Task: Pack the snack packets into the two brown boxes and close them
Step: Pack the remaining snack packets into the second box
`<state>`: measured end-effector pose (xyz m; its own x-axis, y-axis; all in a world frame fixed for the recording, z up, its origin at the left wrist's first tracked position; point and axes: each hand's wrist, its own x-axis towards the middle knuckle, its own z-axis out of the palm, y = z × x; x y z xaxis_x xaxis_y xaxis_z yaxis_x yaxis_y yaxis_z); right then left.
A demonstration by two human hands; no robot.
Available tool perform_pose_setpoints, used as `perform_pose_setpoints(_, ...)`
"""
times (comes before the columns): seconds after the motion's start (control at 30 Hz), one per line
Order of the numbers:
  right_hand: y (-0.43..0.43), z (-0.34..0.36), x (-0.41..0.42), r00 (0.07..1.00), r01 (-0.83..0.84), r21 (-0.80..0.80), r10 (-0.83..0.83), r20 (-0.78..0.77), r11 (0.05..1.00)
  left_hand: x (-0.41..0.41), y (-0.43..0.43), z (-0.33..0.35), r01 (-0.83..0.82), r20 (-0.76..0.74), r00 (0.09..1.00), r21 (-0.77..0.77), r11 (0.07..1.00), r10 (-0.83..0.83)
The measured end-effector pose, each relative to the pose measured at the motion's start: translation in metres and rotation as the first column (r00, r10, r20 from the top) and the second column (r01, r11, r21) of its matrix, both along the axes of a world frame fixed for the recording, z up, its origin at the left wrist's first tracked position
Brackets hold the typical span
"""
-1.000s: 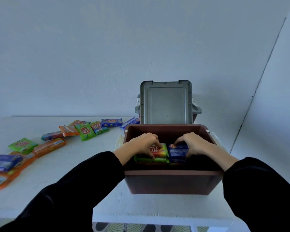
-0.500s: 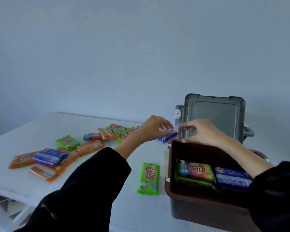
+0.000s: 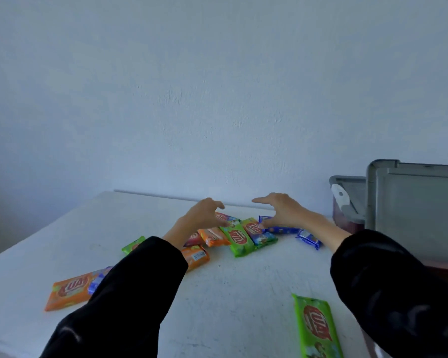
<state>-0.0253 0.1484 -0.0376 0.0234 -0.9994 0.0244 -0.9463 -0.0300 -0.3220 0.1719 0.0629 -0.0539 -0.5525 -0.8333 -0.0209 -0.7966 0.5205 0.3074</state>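
Two spread hands [image 3: 204, 215] [image 3: 282, 209] over "UA"-marked packets [image 3: 239, 239] (green, orange, blue)

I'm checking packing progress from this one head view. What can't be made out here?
- Brown box contents: cut off by the right edge and hidden behind the raised grey lid.
- Packets under the left sleeve: partly covered.
- Near green packet: bottom cut off by the frame.
- Whether the right hand touches the blue packet: unclear.

The green packet [image 3: 316, 329] and orange packet [image 3: 71, 292] read "TUA".
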Motion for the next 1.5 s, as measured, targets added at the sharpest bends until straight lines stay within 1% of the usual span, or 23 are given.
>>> perform_pose_setpoints(0.1,-0.023,-0.025,0.007,0.999,-0.010,0.109,0.006,0.040,0.994,0.009,-0.021,-0.023,-0.038,0.039,0.999,0.088,0.995,0.035)
perform_pose_setpoints(0.17,-0.034,-0.042,0.013,0.998,-0.030,0.173,0.019,0.060,0.984,0.013,-0.031,-0.039,-0.045,0.047,0.998,0.120,0.992,0.040)
perform_pose_setpoints(0.23,-0.043,-0.058,0.020,0.999,-0.038,0.208,0.033,0.025,0.977,0.013,-0.038,-0.052,-0.043,0.064,0.997,0.146,0.988,0.034)
perform_pose_setpoints(0.37,-0.054,-0.084,0.032,0.997,-0.048,0.231,0.062,-0.052,0.972,0.009,-0.048,-0.069,-0.044,0.098,0.995,0.149,0.988,0.030)
perform_pose_setpoints(0.47,-0.056,-0.097,0.040,0.992,-0.043,0.254,0.072,-0.107,0.966,0.008,-0.050,-0.072,-0.038,0.109,0.994,0.215,0.976,0.015)
perform_pose_setpoints(0.57,-0.056,-0.103,0.048,0.991,-0.013,0.218,0.042,-0.130,0.976,0.010,-0.050,-0.069,-0.003,0.161,0.986,0.241,0.970,-0.037)
perform_pose_setpoints(0.67,-0.055,-0.100,0.051,0.993,-0.005,0.212,0.030,-0.113,0.977,0.012,-0.047,-0.059,0.063,0.265,0.956,0.238,0.969,-0.127)
perform_pose_setpoints(0.77,-0.055,-0.094,0.048,0.988,-0.037,0.254,0.073,-0.133,0.966,0.022,-0.042,-0.050,0.115,0.358,0.909,0.274,0.955,-0.212)
perform_pose_setpoints(0.83,-0.053,-0.092,0.048,0.984,-0.055,0.303,0.103,-0.143,0.951,0.033,-0.037,-0.046,0.146,0.380,0.889,0.296,0.944,-0.256)
perform_pose_setpoints(0.97,-0.053,-0.092,0.049,0.972,-0.096,0.398,0.172,-0.159,0.912,0.047,-0.026,-0.041,0.234,0.420,0.840,0.290,0.928,-0.343)
perform_pose_setpoints(1.03,-0.052,-0.089,0.052,0.970,-0.103,0.425,0.186,-0.159,0.899,0.052,-0.020,-0.041,0.240,0.445,0.820,0.303,0.922,-0.359)
perform_pose_setpoints(1.1,-0.048,-0.085,0.057,0.974,-0.088,0.423,0.168,-0.155,0.902,0.055,-0.015,-0.044,0.189,0.429,0.837,0.356,0.915,-0.339)
perform_pose_setpoints(1.17,-0.045,-0.084,0.063,0.979,-0.060,0.378,0.127,-0.157,0.924,0.054,-0.009,-0.051,0.138,0.346,0.896,0.381,0.914,-0.280)
perform_pose_setpoints(1.23,-0.044,-0.088,0.070,0.977,-0.028,0.306,0.091,-0.192,0.952,0.050,0.000,-0.060,0.095,0.262,0.948,0.307,0.947,-0.180)
perform_pose_setpoints(1.3,-0.044,-0.096,0.076,0.972,0.003,0.235,0.052,-0.227,0.972,0.048,0.009,-0.068,0.013,0.214,0.975,0.203,0.979,-0.057)
perform_pose_setpoints(1.4,-0.041,-0.103,0.080,0.975,0.041,0.138,-0.010,-0.220,0.990,0.045,0.018,-0.074,-0.077,0.227,0.972,0.048,0.996,0.064)
perform_pose_setpoints(1.5,-0.041,-0.098,0.083,0.982,0.051,0.128,-0.027,-0.185,0.991,0.042,0.026,-0.075,-0.154,0.180,0.971,-0.037,0.987,0.158)
